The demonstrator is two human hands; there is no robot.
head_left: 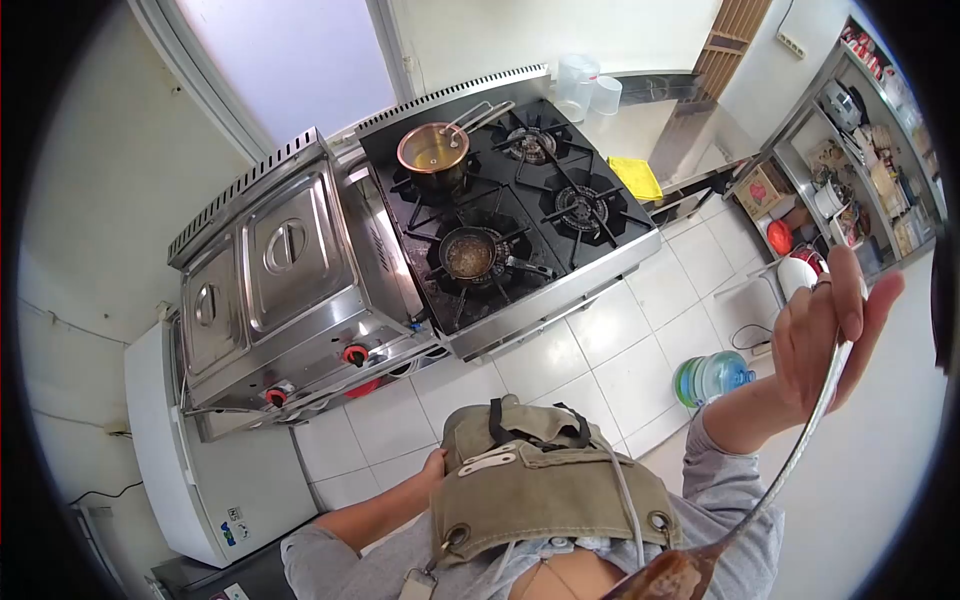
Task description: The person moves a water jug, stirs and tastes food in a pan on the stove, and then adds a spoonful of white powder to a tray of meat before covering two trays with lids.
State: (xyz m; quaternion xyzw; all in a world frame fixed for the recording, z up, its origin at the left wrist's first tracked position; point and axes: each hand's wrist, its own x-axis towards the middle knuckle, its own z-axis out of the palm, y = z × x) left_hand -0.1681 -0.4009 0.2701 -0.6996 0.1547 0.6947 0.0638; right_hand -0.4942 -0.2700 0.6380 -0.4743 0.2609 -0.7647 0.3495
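Note:
My right hand [818, 335] is raised at the right, its fingers closed on the thin metal handle of a long spoon [797, 455]. The handle slants down to the bottom edge, where its brown, glossy head is close to the camera and partly cut off. By the side of an olive canvas bag [560, 495] on my front is my left hand [437, 470], its fingers mostly hidden. Ahead on the black gas stove [535, 240], a small frying pan [470, 255] holds brownish, bubbly liquid. A copper-coloured saucepan [433, 150] with yellowish liquid sits behind it.
Left of the stove stands a steel food warmer [290, 250] with lidded wells, beside a white chest freezer [240, 480]. A yellow cloth [635, 178] and plastic containers [577, 85] are on the right counter. A blue water bottle [715, 378] lies on the tiled floor near loaded shelves [850, 150].

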